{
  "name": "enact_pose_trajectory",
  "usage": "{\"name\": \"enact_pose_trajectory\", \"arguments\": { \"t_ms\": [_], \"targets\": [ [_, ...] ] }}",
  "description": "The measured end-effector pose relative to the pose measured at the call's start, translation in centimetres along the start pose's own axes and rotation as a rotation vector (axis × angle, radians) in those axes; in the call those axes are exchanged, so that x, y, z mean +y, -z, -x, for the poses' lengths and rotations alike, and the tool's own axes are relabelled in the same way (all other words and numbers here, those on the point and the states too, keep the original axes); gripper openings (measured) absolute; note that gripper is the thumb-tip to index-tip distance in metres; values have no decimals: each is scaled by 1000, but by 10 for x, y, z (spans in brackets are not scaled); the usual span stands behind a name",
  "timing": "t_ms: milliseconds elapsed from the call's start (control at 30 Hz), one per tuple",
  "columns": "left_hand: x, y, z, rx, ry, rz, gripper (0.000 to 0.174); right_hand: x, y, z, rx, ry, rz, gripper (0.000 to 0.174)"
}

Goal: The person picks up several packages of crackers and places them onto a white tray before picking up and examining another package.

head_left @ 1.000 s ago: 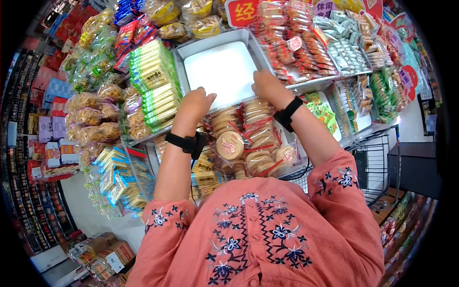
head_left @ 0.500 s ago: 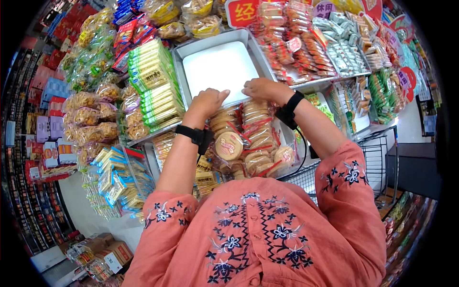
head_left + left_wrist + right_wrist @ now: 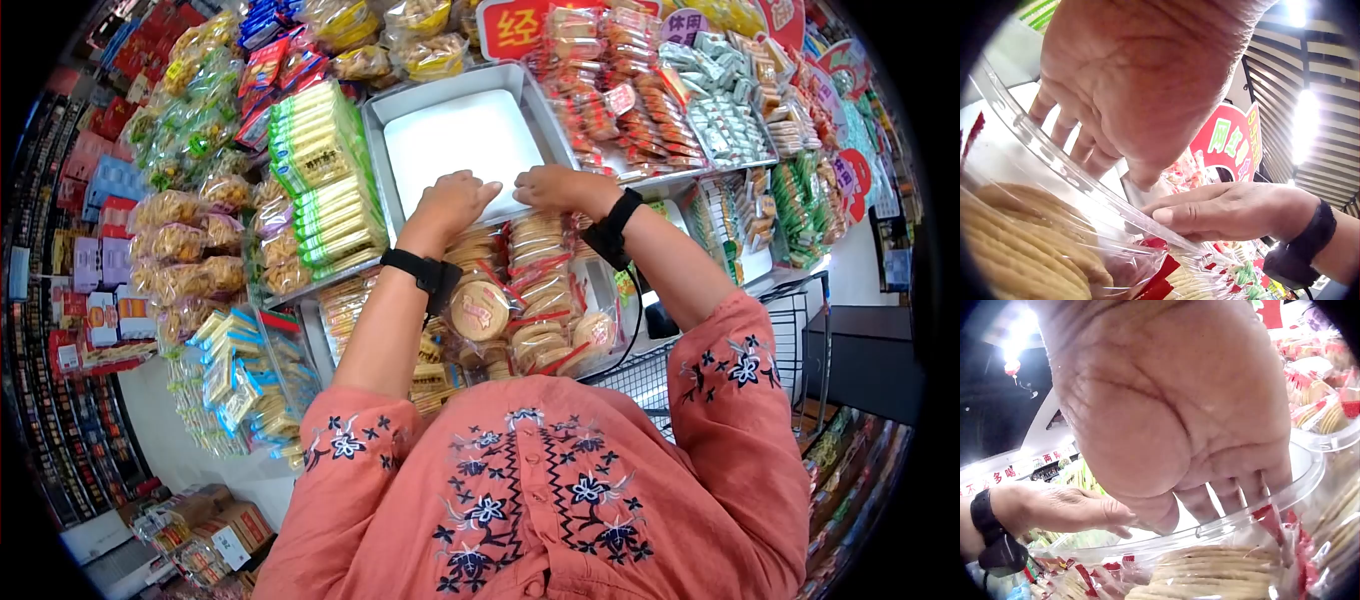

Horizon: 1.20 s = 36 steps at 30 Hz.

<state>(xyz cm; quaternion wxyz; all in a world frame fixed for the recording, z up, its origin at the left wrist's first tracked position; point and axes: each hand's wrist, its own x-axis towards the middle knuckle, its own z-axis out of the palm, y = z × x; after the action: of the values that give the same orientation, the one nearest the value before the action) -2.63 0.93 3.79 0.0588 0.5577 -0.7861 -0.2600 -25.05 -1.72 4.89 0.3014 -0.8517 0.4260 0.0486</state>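
Noting, upper centre: one white-bottomed display tray (image 3: 460,140), stretching up-frame from our left hand (image 3: 455,205) and right hand (image 3: 560,190), both at its lower edge; we see fingers (image 3: 1087,134) extended, slightly spread.

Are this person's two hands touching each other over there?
Apart. The head view shows a narrow gap between the left hand and the right hand, with the white tray bottom visible through it.

Red sign (image 3: 515,30) (yellow-lettered), wire cart (image 3: 785,345).
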Motion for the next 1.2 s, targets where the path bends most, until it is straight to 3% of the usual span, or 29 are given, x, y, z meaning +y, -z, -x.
{"name": "enact_pose_trajectory", "arguments": {
  "t_ms": [533,667,733,833,900,967,1033,1100,1133,1200],
  "targets": [
    [7,-1,-5,-32,18,-81,60,13,-8,2,80,30,-32,43],
    [16,6,23,261,-74,-7,51,1,10,16,188,54,-140,43],
    [26,20,51,332,-95,73,47,-34,33,39,270,36,-271,41],
    [35,26,110,420,-157,245,43,-95,66,85,226,61,-606,33],
    [30,22,151,449,-140,289,42,-147,87,128,136,278,-787,31],
    [22,17,187,449,-88,303,42,-184,97,167,56,638,-870,33],
    [14,17,221,443,2,317,41,-216,109,186,-146,1007,-879,36],
    [-1,4,248,499,86,327,40,-244,117,194,-340,1237,-884,40],
    [-4,1,261,538,101,334,38,-259,117,205,-240,1206,-982,38],
    [-3,0,280,527,146,388,37,-286,126,197,-254,1436,-774,50]
  ]
}}
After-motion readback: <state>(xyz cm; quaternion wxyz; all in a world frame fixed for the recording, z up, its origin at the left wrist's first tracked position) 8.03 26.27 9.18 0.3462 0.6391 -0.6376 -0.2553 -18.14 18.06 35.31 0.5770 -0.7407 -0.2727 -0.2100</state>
